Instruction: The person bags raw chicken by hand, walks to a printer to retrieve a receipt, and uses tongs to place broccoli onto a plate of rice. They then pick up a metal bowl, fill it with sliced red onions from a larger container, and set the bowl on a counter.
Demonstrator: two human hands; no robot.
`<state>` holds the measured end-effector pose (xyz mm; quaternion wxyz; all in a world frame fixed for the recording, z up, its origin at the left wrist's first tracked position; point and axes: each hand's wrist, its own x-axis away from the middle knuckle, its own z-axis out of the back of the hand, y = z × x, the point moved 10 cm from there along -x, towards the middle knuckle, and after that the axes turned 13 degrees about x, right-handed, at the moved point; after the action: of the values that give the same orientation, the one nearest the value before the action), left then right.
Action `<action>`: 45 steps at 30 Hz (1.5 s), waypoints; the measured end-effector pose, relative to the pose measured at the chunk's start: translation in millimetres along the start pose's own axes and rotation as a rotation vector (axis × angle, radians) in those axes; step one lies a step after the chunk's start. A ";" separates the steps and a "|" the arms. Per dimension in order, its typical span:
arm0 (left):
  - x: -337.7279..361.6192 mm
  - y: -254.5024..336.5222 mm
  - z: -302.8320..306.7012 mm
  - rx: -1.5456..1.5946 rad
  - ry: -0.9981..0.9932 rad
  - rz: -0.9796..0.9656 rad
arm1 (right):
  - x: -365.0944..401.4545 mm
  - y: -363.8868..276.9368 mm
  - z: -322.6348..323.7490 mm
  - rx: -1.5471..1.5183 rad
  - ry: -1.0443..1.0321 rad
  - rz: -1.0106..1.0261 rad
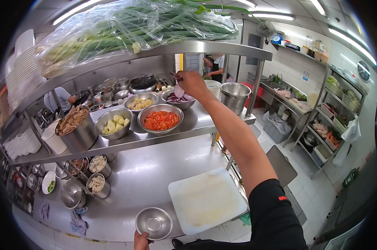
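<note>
My left hand (141, 241) grips the rim of a small steel bowl (154, 223) low in the view, by the near edge of the steel counter; nothing shows inside the bowl. My right arm reaches up to the shelf. There my right hand (192, 85) is closed on pieces of red onion (179, 91), just over a steel bowl (186, 106) of cut purple onion. Beside that bowl stand bowls of chopped tomato (160, 120), pale yellow-green chunks (115, 124) and small yellow pieces (140, 103). The fingertips of my right hand are partly hidden.
A white cutting board (207, 200) lies on the counter (138, 166). Bagged green onions (155, 29) cover the top shelf. A tall pot (74, 129) and stacked steel pots (234, 98) stand at the shelf's ends. Two people work behind it; racks line the right wall.
</note>
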<state>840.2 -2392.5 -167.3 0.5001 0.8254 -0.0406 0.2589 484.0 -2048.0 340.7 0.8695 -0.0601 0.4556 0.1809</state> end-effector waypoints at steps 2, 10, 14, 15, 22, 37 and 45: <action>1.5 -1.8 1.3 -0.042 0.013 0.004 | -1.6 9.4 3.0 -0.026 0.042 -0.076; 8.3 -7.3 -5.1 -0.074 0.009 0.017 | 10.8 53.9 -0.3 -0.285 0.036 -0.506; 7.5 -8.9 -15.8 -0.019 -0.031 0.065 | 21.3 58.5 -39.0 -1.077 -0.031 -0.636; 4.3 -9.5 -18.7 -0.017 -0.033 0.070 | 22.1 54.1 -44.3 -1.297 -0.023 -0.608; -2.3 -1.6 -92.9 -0.004 -0.222 0.160 | 89.7 -7.5 16.0 -1.343 -0.077 -0.598; -2.4 49.9 -277.6 -0.090 -0.639 0.205 | 218.6 -21.3 58.2 -0.989 -0.440 -0.572; -3.6 56.5 -317.8 -0.171 -0.691 0.184 | 224.1 -2.1 83.8 -0.879 -0.366 -0.600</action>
<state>695.8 -2152.3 -7.3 0.4987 0.8122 -0.3027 0.0041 665.7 -1969.2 206.5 0.8409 -0.5113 0.1419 0.1059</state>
